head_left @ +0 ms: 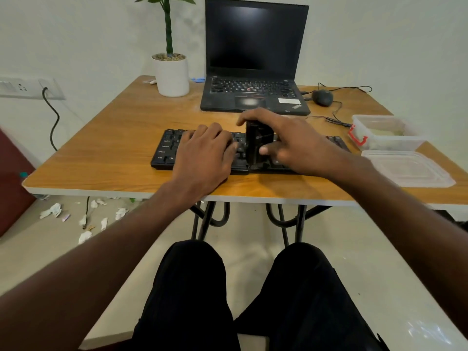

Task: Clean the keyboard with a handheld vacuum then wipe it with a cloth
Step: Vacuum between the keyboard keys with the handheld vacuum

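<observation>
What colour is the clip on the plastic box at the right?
Red; the clip on the plastic box shows in the head view.

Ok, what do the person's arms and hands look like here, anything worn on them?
Both forearms are bare up to the frame edge: no sleeves in view. The left hand and right hand show no gloves, rings, watch or wristbands. Black trousers cover the legs below.

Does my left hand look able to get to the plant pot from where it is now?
Probably yes. The left hand rests flat on the keyboard, and only bare table lies between it and the plant pot.
</observation>
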A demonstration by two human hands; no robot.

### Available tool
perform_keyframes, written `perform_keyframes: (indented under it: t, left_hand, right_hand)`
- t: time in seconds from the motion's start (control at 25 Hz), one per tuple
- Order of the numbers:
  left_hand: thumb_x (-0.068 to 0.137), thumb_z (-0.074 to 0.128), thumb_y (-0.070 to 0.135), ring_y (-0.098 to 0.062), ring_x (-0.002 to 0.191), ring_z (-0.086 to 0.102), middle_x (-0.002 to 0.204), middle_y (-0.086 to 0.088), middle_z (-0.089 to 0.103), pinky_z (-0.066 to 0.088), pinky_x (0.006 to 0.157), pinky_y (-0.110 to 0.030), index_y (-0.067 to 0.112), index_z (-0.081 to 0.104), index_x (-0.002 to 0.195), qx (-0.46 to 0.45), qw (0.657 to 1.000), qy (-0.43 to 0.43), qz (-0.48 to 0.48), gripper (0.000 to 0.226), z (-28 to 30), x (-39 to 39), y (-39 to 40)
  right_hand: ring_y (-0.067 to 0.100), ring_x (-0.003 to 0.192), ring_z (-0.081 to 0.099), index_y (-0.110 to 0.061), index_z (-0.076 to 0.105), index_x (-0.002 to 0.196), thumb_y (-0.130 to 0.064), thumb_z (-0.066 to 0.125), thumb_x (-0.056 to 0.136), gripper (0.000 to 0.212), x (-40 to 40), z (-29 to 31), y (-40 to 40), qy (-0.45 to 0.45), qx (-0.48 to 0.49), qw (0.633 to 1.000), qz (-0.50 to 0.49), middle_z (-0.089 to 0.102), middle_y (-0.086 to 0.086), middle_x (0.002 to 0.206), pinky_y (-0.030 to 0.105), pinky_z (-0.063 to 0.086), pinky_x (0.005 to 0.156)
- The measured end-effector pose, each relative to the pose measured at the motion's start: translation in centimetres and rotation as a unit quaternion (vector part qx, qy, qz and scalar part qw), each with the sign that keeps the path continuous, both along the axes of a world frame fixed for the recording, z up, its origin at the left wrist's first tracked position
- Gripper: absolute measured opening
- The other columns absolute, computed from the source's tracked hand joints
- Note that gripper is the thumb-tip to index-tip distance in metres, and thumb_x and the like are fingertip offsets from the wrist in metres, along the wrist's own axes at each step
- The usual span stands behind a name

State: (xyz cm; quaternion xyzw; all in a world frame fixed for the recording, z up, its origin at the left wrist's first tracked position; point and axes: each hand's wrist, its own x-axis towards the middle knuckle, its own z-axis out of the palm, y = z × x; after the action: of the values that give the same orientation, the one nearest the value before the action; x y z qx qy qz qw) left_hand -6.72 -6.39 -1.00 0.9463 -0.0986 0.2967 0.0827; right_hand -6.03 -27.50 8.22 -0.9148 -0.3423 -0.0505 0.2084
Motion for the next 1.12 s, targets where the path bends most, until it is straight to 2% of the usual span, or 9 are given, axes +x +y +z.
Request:
perform_keyframes:
  t: [0.12, 0.28, 0.44, 0.52, 0.6, 0.68, 0.84, 1.04, 1.12]
  left_hand:
    - [0.108, 0.05, 0.044, -0.024, 0.108, 0.056, 0.117, -0.003, 0.062, 0.043, 0.099, -0.049, 0.018, 0.067, 0.119, 0.001, 1.0, 0.013, 0.004, 0.033, 0.3, -0.2, 0.2]
    - [0.108, 0.05, 0.044, -0.024, 0.107, 0.055, 0.116, -0.003, 0.061, 0.043, 0.098, -0.048, 0.017, 0.066, 0.119, 0.005, 1.0, 0.013, 0.007, 0.033, 0.2, -0.2, 0.0]
    - [0.109, 0.048, 0.04, -0.025, 0.108, 0.054, 0.118, -0.004, 0.061, 0.042, 0.097, -0.048, 0.017, 0.065, 0.121, 0.007, 1.0, 0.017, 0.019, 0.031, 0.2, -0.2, 0.0]
    - [0.109, 0.047, 0.039, -0.025, 0.106, 0.053, 0.116, -0.005, 0.06, 0.042, 0.096, -0.048, 0.017, 0.064, 0.119, 0.011, 1.0, 0.016, 0.018, 0.03, 0.2, -0.2, 0.0]
    - [0.108, 0.047, 0.038, -0.026, 0.105, 0.053, 0.114, -0.005, 0.06, 0.042, 0.095, -0.048, 0.016, 0.064, 0.118, 0.01, 1.0, 0.016, 0.02, 0.03, 0.2, -0.2, 0.0]
    - [0.108, 0.047, 0.037, -0.026, 0.104, 0.054, 0.114, -0.005, 0.06, 0.043, 0.095, -0.049, 0.015, 0.064, 0.117, 0.007, 1.0, 0.016, 0.022, 0.03, 0.2, -0.2, 0.0]
    - [0.106, 0.046, 0.035, -0.028, 0.105, 0.054, 0.115, -0.007, 0.06, 0.042, 0.095, -0.049, 0.014, 0.064, 0.119, 0.012, 0.999, 0.021, 0.023, 0.03, 0.2, -0.1, -0.1]
    - [0.106, 0.048, 0.034, -0.029, 0.108, 0.054, 0.117, -0.007, 0.06, 0.041, 0.097, -0.05, 0.014, 0.064, 0.123, 0.017, 0.999, 0.023, 0.028, 0.03, 0.2, -0.1, -0.1]
    - [0.109, 0.045, 0.036, -0.029, 0.109, 0.055, 0.118, -0.007, 0.06, 0.042, 0.098, -0.05, 0.015, 0.064, 0.122, 0.014, 0.999, 0.019, 0.028, 0.031, 0.1, 0.0, -0.1]
  right_hand:
    - [0.023, 0.118, 0.06, -0.05, 0.036, 0.14, -0.012, 0.066, 0.095, 0.065, 0.4, 0.9, -1.1, -0.019, -0.115, 0.99, -0.079, 0.057, 0.003, 0.139, 0.033, 0.057, 0.075]
    - [0.018, 0.113, 0.06, -0.043, 0.039, 0.136, -0.007, 0.067, 0.093, 0.063, -0.4, 0.4, 0.0, -0.01, -0.02, 1.0, -0.017, 0.058, 0.0, 0.132, 0.032, 0.058, 0.077]
    - [0.023, 0.11, 0.062, -0.044, 0.036, 0.134, -0.01, 0.067, 0.092, 0.062, 0.0, 0.4, 0.4, -0.064, -0.087, 0.992, -0.057, 0.06, 0.002, 0.13, 0.039, 0.06, 0.076]
    - [0.02, 0.111, 0.061, -0.041, 0.038, 0.135, -0.006, 0.068, 0.091, 0.064, 0.0, 0.4, 0.6, -0.032, -0.054, 0.998, -0.025, 0.06, 0.001, 0.13, 0.036, 0.059, 0.079]
    - [0.016, 0.108, 0.059, -0.04, 0.036, 0.138, -0.008, 0.068, 0.091, 0.065, -0.1, 0.4, 1.3, -0.022, -0.083, 0.996, -0.007, 0.059, 0.0, 0.13, 0.033, 0.057, 0.077]
    - [0.018, 0.108, 0.061, -0.04, 0.035, 0.139, -0.01, 0.068, 0.092, 0.066, -0.1, 0.2, 1.9, -0.042, -0.08, 0.996, -0.018, 0.06, 0.001, 0.13, 0.035, 0.059, 0.077]
    - [0.019, 0.111, 0.062, -0.041, 0.034, 0.14, -0.006, 0.069, 0.091, 0.07, -0.3, 0.0, 1.9, 0.014, -0.071, 0.997, 0.013, 0.061, -0.001, 0.128, 0.043, 0.059, 0.086]
    - [0.016, 0.111, 0.061, -0.04, 0.036, 0.14, -0.003, 0.069, 0.089, 0.071, -0.7, -0.1, 1.8, 0.022, -0.035, 0.999, 0.023, 0.061, -0.002, 0.127, 0.039, 0.059, 0.085]
    - [0.017, 0.113, 0.061, -0.04, 0.034, 0.142, -0.005, 0.069, 0.09, 0.071, -0.5, 0.1, 0.5, 0.023, -0.065, 0.998, 0.005, 0.06, 0.0, 0.13, 0.037, 0.058, 0.085]
